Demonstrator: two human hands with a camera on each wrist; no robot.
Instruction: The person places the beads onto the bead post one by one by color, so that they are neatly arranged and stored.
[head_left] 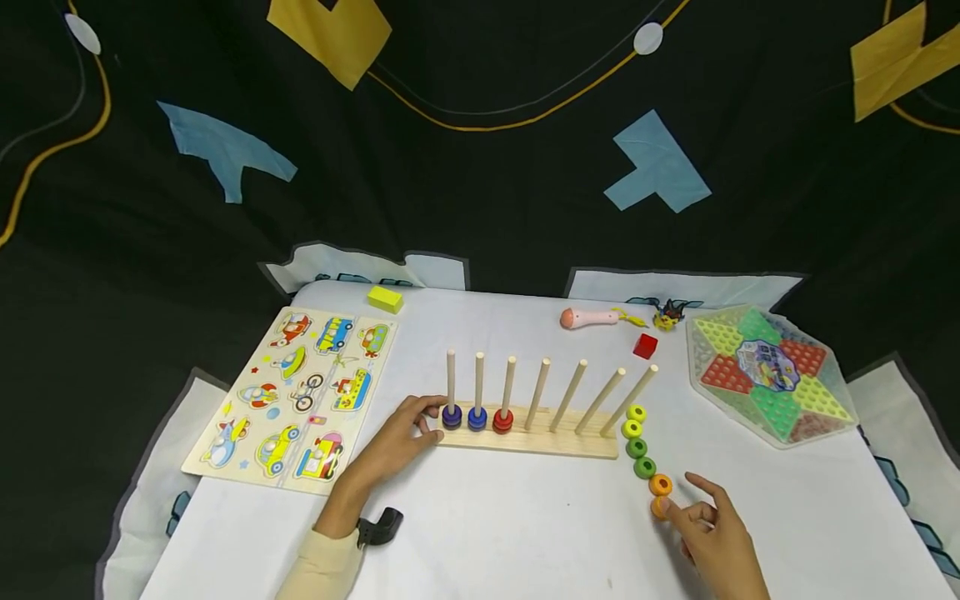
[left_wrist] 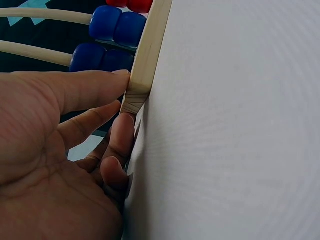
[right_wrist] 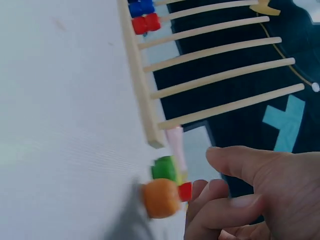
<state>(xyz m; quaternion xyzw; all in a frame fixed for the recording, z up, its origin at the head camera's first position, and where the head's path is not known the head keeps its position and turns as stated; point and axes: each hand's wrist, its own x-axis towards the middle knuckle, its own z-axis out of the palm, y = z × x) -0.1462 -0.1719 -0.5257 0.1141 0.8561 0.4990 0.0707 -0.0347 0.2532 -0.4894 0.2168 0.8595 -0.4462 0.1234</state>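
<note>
A wooden peg stand [head_left: 525, 442] has a row of upright pegs. Dark purple beads [head_left: 452, 417], blue beads [head_left: 477, 418] and red beads [head_left: 503, 421] sit low on its three leftmost pegs; the other pegs are bare. My left hand [head_left: 401, 437] holds the stand's left end, its thumb against the base [left_wrist: 142, 75] and fingers round the end. Right of the stand, yellow beads [head_left: 632, 428], green beads [head_left: 644, 467] and orange beads [head_left: 661, 485] lie in a line. My right hand [head_left: 716, 533] is beside the nearest orange bead [right_wrist: 161, 198], fingers loosely bent and holding nothing.
A picture puzzle board [head_left: 277, 408] lies at left, with a yellow block [head_left: 385, 299] behind it. At the back right are a pink toy [head_left: 588, 318], a red cube [head_left: 645, 346], a small figure [head_left: 668, 315] and a star-patterned game box [head_left: 772, 375].
</note>
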